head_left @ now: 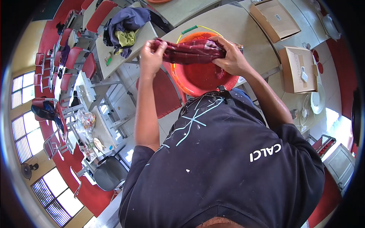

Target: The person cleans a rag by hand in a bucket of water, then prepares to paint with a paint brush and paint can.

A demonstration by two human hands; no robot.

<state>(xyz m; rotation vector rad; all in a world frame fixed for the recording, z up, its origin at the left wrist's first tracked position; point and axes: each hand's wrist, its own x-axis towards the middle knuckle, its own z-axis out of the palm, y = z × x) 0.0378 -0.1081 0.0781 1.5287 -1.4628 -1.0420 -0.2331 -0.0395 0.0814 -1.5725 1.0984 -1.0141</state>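
Observation:
A dark red checked cloth [190, 52] is stretched across the mouth of an orange-red bucket [190, 89]. My left hand [152, 57] is closed on the cloth's left end, with thumb and fingers pinching it. On the other end, my right hand [232, 57] is closed round a bunched fold. A short piece of the cloth hangs down below the right hand into the bucket. The bucket has a yellow handle with a green grip [189, 29], which leans over the far rim. Both forearms look wet.
Behind the bucket stands a curved table [247, 34]. Cardboard boxes [275, 19] lie to the right, near a white plate [318, 98]. Piled clothes [129, 22] rest on a desk at the left. A red chair [161, 95] is beside the bucket.

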